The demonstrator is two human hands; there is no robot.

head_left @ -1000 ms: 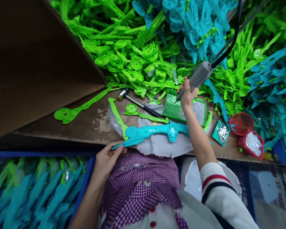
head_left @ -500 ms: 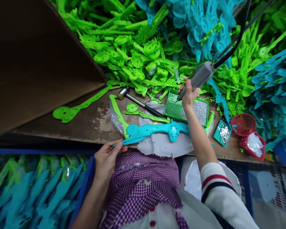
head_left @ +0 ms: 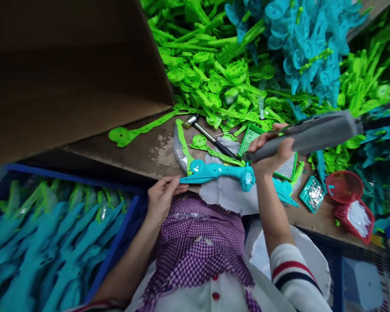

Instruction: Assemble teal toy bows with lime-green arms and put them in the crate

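My left hand [head_left: 165,195] pinches the pointed left end of a turquoise plastic part [head_left: 211,172], which lies across a grey cloth [head_left: 225,195] at the table's front edge. In my right hand [head_left: 273,151] is a grey electric screwdriver [head_left: 312,134], tilted with its tip towards the turquoise part's middle; the fingers hide the tip. A curved green piece with a clear blade [head_left: 182,149] touches the part's left end. Just behind lies a flat green part [head_left: 214,151]. Beneath the right hand, a green tray of small screws [head_left: 287,167] is partly covered.
A hammer [head_left: 211,136] lies behind the work. Green parts [head_left: 208,82] and turquoise parts [head_left: 312,52] are heaped at the back. To the right stand a small tray of metal pieces [head_left: 312,193] and red baskets [head_left: 354,219]. A cardboard box [head_left: 84,95] and a blue crate [head_left: 113,242] flank the left.
My right hand has brought the screwdriver from over the screw tray towards the turquoise part, tipping it flatter. The left hand keeps its pinch. The whole view has shifted.
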